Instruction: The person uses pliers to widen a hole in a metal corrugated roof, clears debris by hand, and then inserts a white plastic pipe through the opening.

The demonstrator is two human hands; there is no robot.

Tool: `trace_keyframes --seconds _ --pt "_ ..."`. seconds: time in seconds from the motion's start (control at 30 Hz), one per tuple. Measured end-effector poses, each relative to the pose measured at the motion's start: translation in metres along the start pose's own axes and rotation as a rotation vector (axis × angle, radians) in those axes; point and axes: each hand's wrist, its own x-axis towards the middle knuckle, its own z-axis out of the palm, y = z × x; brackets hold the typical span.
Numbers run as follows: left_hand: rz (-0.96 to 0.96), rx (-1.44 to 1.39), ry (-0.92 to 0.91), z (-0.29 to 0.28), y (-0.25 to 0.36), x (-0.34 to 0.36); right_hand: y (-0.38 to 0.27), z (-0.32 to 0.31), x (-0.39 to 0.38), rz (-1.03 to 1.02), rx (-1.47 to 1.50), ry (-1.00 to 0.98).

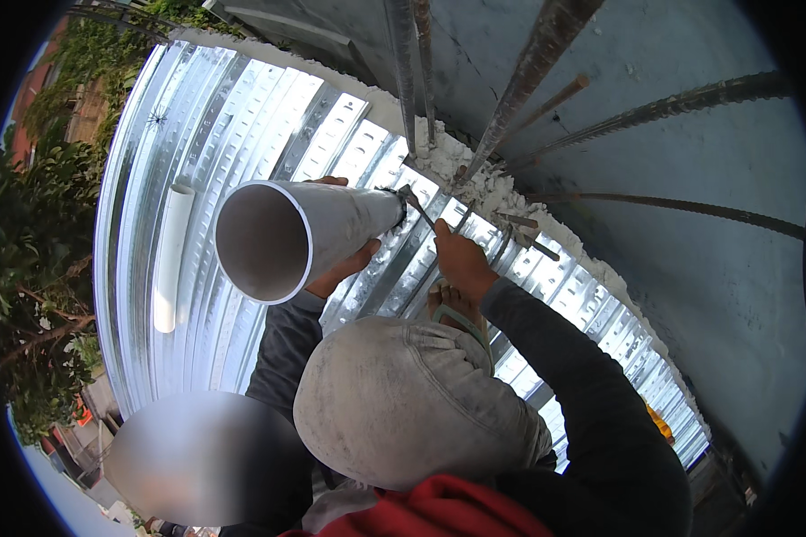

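Observation:
A wide grey plastic pipe (pixel 349 210) stands on ribbed silver metal decking (pixel 242 116), its open end toward me and its lower end at a dark, ragged edge in the metal. My left hand (pixel 345 271) is wrapped round its near side. Fingertips show on its far side; I cannot tell for certain whose they are. My right hand (pixel 464 259) grips a thin metal tool (pixel 418 204) with a small flat tip, which touches or nearly touches the pipe's base. The tool's handle is hidden in my fist. My sandaled foot (pixel 452 309) rests on the decking below that hand.
A short white pipe (pixel 175 259) lies on the decking at left. Several rusty steel bars (pixel 533 76) stick out from rough concrete (pixel 493 192) beside a grey wall (pixel 690 259). My knee (pixel 403 394) is close in front. A blurred patch (pixel 208 458) hides the lower left.

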Motion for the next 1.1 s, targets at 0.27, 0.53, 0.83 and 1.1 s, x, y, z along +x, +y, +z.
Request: trace_keyframes --seconds 0.27,0.53,0.83,1.1 --pt "-0.005 0.059 -0.059 -0.009 -0.011 -0.002 -0.034 -0.026 0.018 -0.078 0.027 0.012" --pt "0.056 -0.121 0.019 -0.002 -0.006 -0.007 -0.015 -0.022 0.009 -0.105 -0.066 -0.016" --pt "-0.274 -0.368 0.050 0.003 0.002 -0.017 -0.022 -0.043 0.025 -0.078 -0.184 -0.113" --pt "-0.167 -0.123 0.039 -0.024 0.012 0.008 -0.037 -0.017 -0.077 0.316 0.110 -0.161"
